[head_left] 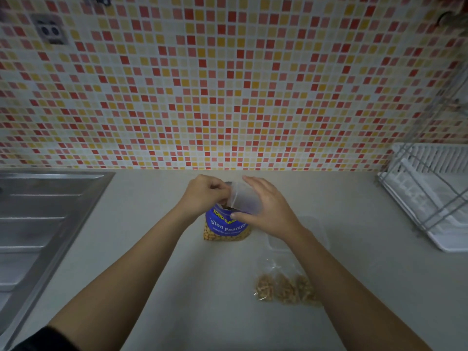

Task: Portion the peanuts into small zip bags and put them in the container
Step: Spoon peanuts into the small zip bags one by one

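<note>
A blue bag of salted peanuts [225,228] stands upright on the counter, its top open. Over its mouth I hold a small clear zip bag [244,198]. My left hand [205,192] pinches the zip bag's left edge with closed fingers. My right hand [266,206] cups the bag from the right, thumb resting on the peanut bag's top. Filled zip bags of peanuts [285,287] lie flat on the counter near my right forearm. A clear plastic container [320,233] sits behind my right wrist, partly hidden.
A steel sink and drainboard [38,224] take up the left side. A white dish rack [430,198] stands at the right. The tiled wall [228,84] rises behind the grey counter [202,287].
</note>
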A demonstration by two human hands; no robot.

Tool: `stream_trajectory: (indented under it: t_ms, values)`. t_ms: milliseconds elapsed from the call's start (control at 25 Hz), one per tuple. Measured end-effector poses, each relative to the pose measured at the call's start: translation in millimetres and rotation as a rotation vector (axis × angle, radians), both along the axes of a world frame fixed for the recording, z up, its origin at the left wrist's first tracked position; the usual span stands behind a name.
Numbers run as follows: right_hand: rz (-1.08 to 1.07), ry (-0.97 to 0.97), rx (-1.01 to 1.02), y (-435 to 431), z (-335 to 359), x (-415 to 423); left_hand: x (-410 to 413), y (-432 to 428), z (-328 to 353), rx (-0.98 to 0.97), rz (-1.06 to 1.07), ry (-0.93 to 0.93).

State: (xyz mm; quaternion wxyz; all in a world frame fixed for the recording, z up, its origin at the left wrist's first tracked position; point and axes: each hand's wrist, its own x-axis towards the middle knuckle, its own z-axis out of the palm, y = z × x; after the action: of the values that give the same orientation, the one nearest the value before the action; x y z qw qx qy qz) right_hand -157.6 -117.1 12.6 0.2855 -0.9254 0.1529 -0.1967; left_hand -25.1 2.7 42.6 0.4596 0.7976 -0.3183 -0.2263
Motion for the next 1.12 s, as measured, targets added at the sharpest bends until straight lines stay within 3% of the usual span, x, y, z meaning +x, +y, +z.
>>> stream_trajectory:
  t_ms: [200,240,320,400,520,680,720,880,960,1040,1120]
  values:
    - [-0.008,-0.108,0.063,-1.2,-2.7,13.3,1.0,-2.1,-1.9,0.001,-0.029,0.008]
    - [-0.012,-0.158,0.089,-2.5,-4.2,13.4,2.3,-0.4,-2.3,-0.018,-0.025,-0.053]
    - [-0.041,-0.223,0.175,-6.8,-6.5,13.6,11.7,1.4,-8.0,-0.026,0.108,-0.363]
    - [-0.097,-0.241,0.309,-11.5,-7.8,14.4,30.9,0.7,-16.0,0.109,0.278,-0.564]
    - [-0.159,-0.193,0.464,-18.1,-10.4,16.2,46.1,-3.9,-24.9,0.281,0.231,-0.372]
    - [-0.119,-0.035,0.508,-21.0,-23.9,14.7,29.1,-12.5,-25.0,0.066,0.092,-0.168]
    - [-0.109,-0.017,0.522,-21.0,-28.9,13.9,25.4,-11.9,-22.2,0.056,0.043,-0.192]
    - [-0.131,-0.05,0.614,-25.4,-39.2,14.6,29.8,-12.1,-5.5,0.052,0.021,-0.605]
    - [-0.114,-0.049,0.642,-27.4,-40.4,14.7,27.2,-14.0,-8.9,0.137,-0.051,-0.711]
    - [-0.096,-0.042,0.659,-28.2,-39.8,13.7,20.1,-15.6,-22.3,0.17,-0.016,-0.674]
    - [-0.071,-0.035,0.664,-30.1,-41.0,12.8,22.8,-15.4,-28.8,0.123,0.174,-0.548]
